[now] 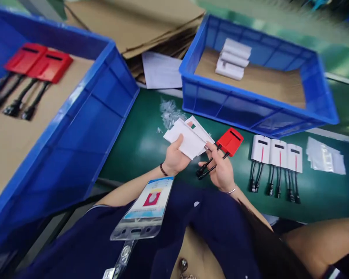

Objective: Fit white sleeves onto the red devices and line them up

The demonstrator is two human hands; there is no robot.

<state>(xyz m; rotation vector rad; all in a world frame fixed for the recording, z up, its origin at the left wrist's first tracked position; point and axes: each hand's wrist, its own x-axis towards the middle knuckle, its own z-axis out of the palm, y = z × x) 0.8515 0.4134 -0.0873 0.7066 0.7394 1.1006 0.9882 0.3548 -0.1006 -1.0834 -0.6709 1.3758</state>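
Note:
My left hand (176, 157) is closed around folded white card sleeves (186, 138), thumb on top. One sleeve behind shows a cut-out window. The fingers of my right hand (222, 168) pinch the right edge of these sleeves. Beside that hand is a flat red device (230, 141) with a black slot and two black cables (211, 166). The cables run down across my right fingers, and I cannot tell whether the fingers also grip them. To the right lie several white-sleeved devices (279, 153), each with black cables hanging toward me.
A blue crate (250, 93) at the back holds folded white sleeves (233, 60). The large blue crate (104, 104) at left holds red devices (50, 64). Clear plastic scraps (171, 112) and clear bags (325, 155) lie on the green table (145, 147). Another person's arm (322, 240) is at lower right.

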